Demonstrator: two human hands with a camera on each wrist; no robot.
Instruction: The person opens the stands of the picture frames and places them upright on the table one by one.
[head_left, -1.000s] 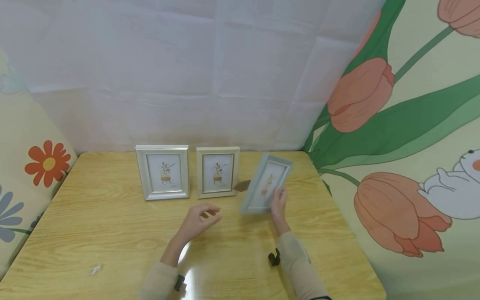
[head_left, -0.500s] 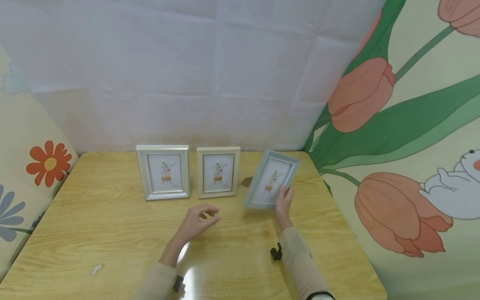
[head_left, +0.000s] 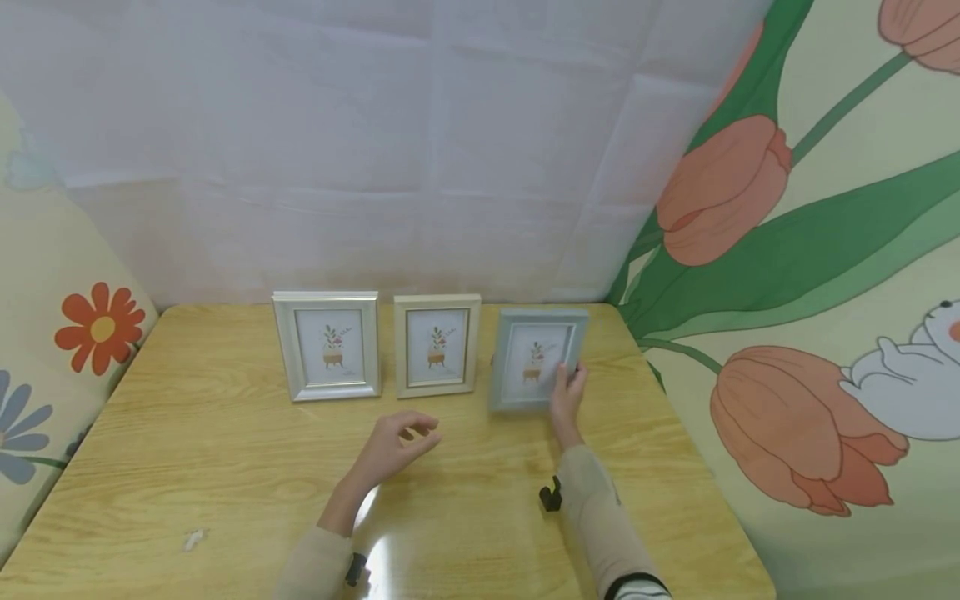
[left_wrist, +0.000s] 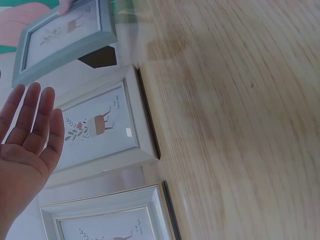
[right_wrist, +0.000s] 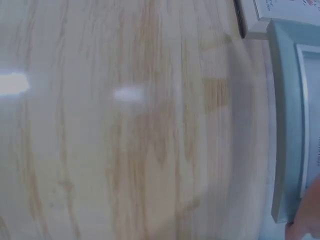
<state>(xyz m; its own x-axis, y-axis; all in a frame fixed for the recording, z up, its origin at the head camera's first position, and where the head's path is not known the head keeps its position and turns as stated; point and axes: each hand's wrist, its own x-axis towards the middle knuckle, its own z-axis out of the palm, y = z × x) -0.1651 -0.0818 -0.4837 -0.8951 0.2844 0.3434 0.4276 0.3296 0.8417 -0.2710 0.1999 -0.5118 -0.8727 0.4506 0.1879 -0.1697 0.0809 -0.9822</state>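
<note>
My right hand (head_left: 567, 402) grips the lower right edge of a blue-green picture frame (head_left: 507, 362), thumb over its front. The frame is upright and faces me, with a potted-plant print inside. In the left wrist view a dark stand leg (left_wrist: 99, 57) sticks out behind this frame (left_wrist: 60, 59). To its left a cream picture frame (head_left: 400, 346) stands on the table, and beyond that a silver-white one (head_left: 285, 346), both with similar prints. My left hand (head_left: 395, 442) hovers before the cream frame, fingers loosely bent and holding nothing.
The wooden table (head_left: 247, 483) carries a small pale worn patch (head_left: 193, 540) at the front left. A white cloth (head_left: 337, 167) hangs behind the table's back edge. At the right rises a tulip-patterned wall covering (head_left: 795, 300).
The blue-green frame has turned from a slant to nearly upright in my right hand, its top swinging left. The left hand and the other two frames have stayed in place.
</note>
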